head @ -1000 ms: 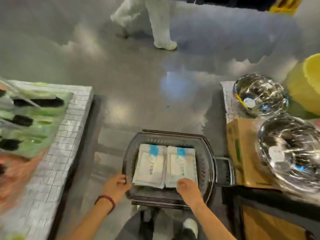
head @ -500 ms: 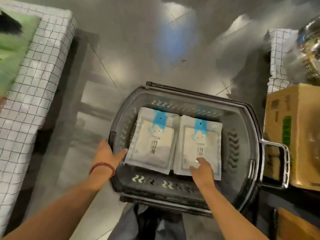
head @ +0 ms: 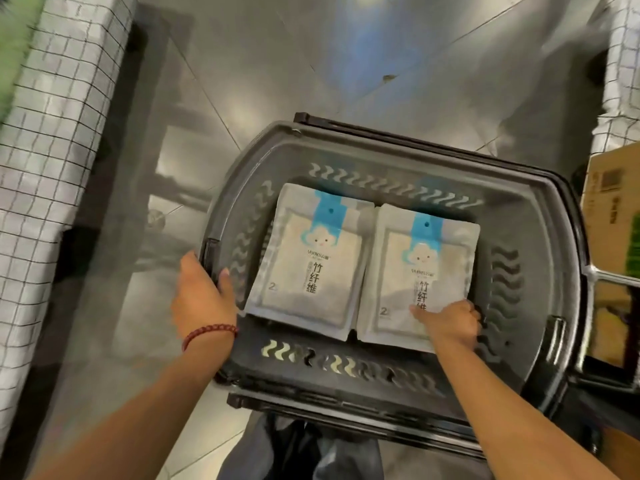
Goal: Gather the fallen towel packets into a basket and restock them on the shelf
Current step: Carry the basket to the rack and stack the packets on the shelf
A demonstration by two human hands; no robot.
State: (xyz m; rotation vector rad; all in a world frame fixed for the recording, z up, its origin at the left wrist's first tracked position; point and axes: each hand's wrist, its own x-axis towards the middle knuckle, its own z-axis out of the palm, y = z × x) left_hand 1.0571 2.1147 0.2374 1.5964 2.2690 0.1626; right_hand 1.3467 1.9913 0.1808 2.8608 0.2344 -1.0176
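At 6 o'clock, right at the bottom edge, there are dark clothes (head: 301, 445), cut off and hard to make out. Two bare arms reach up from there.

The left hand (head: 202, 296), with a red bead bracelet (head: 209, 332) on its wrist, grips the left rim of the basket (head: 381, 147) at 9 o'clock. Its thumb hooks over the rim to the inside. The other fingers are hidden behind the rim.

The right hand (head: 446, 320) holds the near right corner of the right packet (head: 415, 265). The thumb lies on top and the fingers curl round the packet's edge, so their tips are hidden.

The basket is dark grey with wavy slots in its walls. Both towel packets lie flat inside it, side by side and touching. The left packet (head: 308, 261) has no hand on it. Each has a blue strip and a small cloud face. I cannot tell what the basket stands on.

At 3 o'clock is a cardboard box (head: 613, 209), cut off by the edge. At 9 o'clock a checked cloth (head: 52, 133) covers a surface, with a green blur (head: 14, 46) above it. Far away, at 12 o'clock, is the shiny grey floor (head: 277, 64).
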